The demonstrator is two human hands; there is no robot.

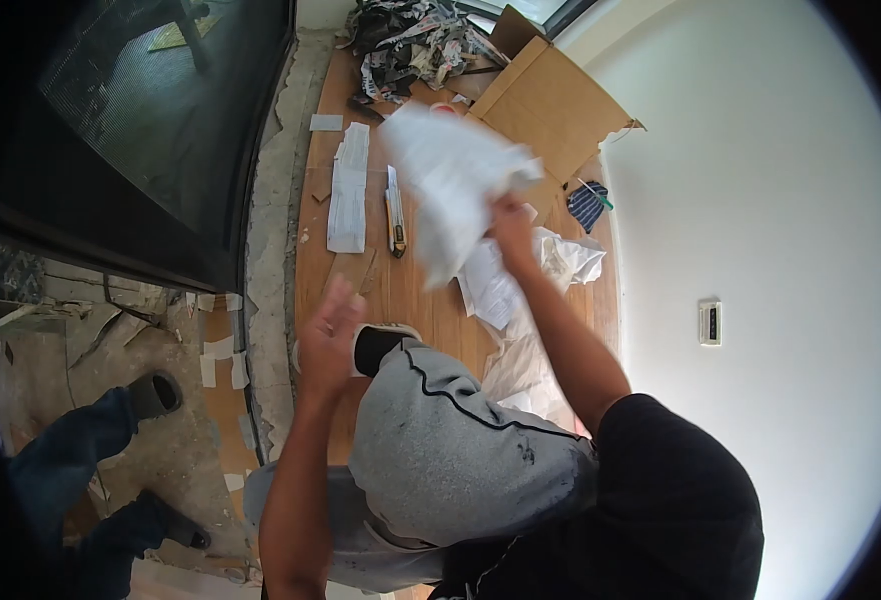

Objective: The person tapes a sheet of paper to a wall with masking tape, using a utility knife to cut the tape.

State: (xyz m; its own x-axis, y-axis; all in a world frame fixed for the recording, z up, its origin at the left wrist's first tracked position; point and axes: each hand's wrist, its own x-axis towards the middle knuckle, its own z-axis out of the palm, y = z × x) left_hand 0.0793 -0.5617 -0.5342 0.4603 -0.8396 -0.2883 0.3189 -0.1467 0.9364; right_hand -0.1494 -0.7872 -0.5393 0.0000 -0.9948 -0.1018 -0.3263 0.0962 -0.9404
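My right hand point(510, 228) grips a white sheet of paper point(456, 170) by its right edge; the sheet is blurred by motion above the wooden floor. My left hand point(331, 332) is raised near my knee with its fingers stretched out, slightly smeared, and nothing shows in it. Beyond it, a yellow and black utility knife point(396, 215) lies on the floor. A long printed paper strip point(349, 190) lies flat to the left of the knife. Under my right forearm are more printed sheets point(491, 283) and crumpled white paper point(566, 258).
A cardboard box point(536, 115) and a heap of crumpled newspaper point(416, 45) stand at the far end. A striped cloth point(588, 205) lies by the white wall point(741, 180). On the left, a dark-framed glass door point(151, 130) rises near another person's legs point(91, 440).
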